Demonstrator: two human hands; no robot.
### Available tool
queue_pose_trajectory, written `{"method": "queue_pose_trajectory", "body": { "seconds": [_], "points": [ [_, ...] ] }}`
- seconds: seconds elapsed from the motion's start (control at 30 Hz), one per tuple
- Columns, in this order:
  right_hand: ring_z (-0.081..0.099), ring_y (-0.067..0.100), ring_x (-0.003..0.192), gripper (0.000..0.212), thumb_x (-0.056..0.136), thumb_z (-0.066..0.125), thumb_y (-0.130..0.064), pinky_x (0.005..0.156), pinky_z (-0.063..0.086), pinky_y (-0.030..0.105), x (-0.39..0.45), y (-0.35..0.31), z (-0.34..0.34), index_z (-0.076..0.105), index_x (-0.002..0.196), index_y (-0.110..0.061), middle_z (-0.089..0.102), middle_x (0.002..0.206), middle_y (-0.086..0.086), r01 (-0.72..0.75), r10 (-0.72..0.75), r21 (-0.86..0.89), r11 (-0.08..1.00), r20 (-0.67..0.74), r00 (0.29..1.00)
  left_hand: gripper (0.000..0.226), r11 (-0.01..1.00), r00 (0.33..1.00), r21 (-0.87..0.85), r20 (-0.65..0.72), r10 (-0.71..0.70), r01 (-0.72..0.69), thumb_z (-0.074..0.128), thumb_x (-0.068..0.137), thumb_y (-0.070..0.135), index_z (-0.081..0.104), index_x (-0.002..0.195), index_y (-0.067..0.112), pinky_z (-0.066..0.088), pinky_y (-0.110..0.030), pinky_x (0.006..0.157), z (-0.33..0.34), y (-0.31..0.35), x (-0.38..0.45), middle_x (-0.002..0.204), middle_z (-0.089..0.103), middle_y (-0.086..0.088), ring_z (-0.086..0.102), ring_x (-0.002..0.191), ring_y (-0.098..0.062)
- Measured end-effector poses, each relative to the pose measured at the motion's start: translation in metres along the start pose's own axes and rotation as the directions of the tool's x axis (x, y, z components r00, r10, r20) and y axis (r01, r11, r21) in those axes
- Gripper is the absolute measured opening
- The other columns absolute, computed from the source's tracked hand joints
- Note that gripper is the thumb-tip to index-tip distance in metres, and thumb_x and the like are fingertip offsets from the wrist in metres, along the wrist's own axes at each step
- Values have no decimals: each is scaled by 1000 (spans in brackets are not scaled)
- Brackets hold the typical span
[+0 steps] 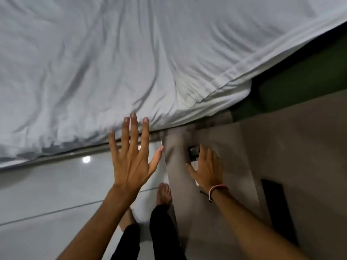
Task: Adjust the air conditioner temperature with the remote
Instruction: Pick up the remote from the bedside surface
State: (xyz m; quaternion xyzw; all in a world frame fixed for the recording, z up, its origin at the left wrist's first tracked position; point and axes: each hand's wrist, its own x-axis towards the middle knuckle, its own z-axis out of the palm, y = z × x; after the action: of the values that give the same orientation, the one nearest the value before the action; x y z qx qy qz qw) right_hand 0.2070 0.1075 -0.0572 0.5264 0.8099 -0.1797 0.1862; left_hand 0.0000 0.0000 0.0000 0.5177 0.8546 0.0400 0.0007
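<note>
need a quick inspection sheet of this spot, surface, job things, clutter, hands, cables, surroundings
surface: grey-brown table top beside the bed, blurred.
job's things: remote lying on the table, mostly covered by the hand.
clutter: dark flat object near the table's front; cannot tell what it is.
grippers: left hand open, fingers spread, empty, over the floor; right hand laid over the remote, grip unclear.
cables: nothing seen.
surroundings: rumpled white sheet on the bed, glossy tile floor, bare feet.

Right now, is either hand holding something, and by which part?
The left hand is empty, fingers spread. The right hand covers the remote on the table; a grip cannot be told.
</note>
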Motion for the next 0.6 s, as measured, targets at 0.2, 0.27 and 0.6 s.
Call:
{"method": "queue_pose_trajectory", "body": {
  "seconds": [0.2, 0.27, 0.6],
  "points": [
    [46, 35, 132, 89, 84, 65, -56, 103, 45, 49, 15, 23, 49, 32, 150, -6, 46, 146, 17, -139, 126, 101, 985, 122, 984, 83, 1000, 1000, 0, 2, 9, -9, 35, 105, 62, 10, 166, 12, 19, -68, 124, 36, -7, -15, 172, 15, -23, 14, 159, -38],
    [47, 36, 130, 87, 84, 68, -53, 100, 47, 50, 18, 27, 60, 33, 149, -6, 47, 144, 17, -135, 122, 132, 982, 104, 987, 83, 999, 999, 16, -25, 48, -47, 35, 105, 62, 9, 166, 13, 19, -68, 124, 45, -10, -21, 172, 15, -22, 14, 159, -37],
    [64, 26, 87, 59, 71, 79, -22, 64, 50, 29, 22, 30, 72, 47, 118, -9, 60, 109, 11, -172, 180, 568, 805, 42, 983, 82, 1000, 1000, 17, -30, 7, -6, 33, 105, 63, 9, 166, 14, 18, -67, 125, 49, -2, -20, 172, 17, -23, 15, 160, -36]
  ]
}}
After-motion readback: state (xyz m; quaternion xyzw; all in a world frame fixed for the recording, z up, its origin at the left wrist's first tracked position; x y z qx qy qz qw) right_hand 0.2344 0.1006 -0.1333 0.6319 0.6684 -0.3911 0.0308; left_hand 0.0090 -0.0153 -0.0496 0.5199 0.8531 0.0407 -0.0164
